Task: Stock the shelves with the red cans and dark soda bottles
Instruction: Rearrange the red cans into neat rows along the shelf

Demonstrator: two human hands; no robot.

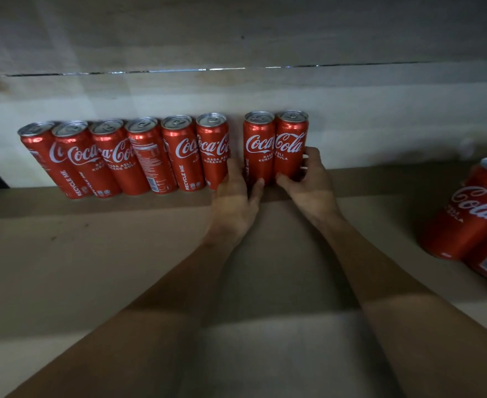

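Observation:
Several slim red cans [138, 156] stand upright in a row against the back wall of a wooden shelf [92, 254]. Two more red cans stand side by side just right of a small gap. My left hand [233, 196] wraps the base of the left can of this pair [258, 145], fingers in the gap and thumb in front. My right hand [308, 179] grips the right can [291, 142] low down, fingers around its right side. No dark soda bottles are in view.
A cluster of red cans [472, 214] stands at the right edge of the shelf, nearer to me. The pale plank back wall [236, 90] rises behind the row. Bare shelf board lies in front of the row.

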